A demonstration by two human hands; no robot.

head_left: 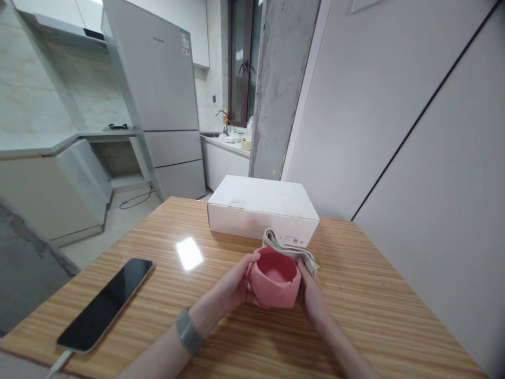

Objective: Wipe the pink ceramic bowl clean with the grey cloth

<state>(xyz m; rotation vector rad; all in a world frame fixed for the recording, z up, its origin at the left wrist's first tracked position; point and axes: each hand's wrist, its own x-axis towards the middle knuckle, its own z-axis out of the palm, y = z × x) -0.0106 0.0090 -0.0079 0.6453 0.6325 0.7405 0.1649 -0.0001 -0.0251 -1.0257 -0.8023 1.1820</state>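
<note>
A pink faceted pot (276, 292) is held up over the wooden table, tilted so that its hollow inside shows; a small notch marks its rim. My left hand (241, 279) grips the pot's left side, thumb at the rim and fingers around the wall. On the other side, my right hand (311, 289) is closed on a folded grey-beige cloth (290, 249), which lies against the pot's far and right sides. Some fingers of my right hand are hidden behind the pot and cloth.
Behind the pot, a white cardboard box (260, 202) stands on the wooden table (169, 305). At the left lies a black smartphone (108, 305) with a white cable (61, 363) plugged in. A pale wall (426, 210) borders the table's right side.
</note>
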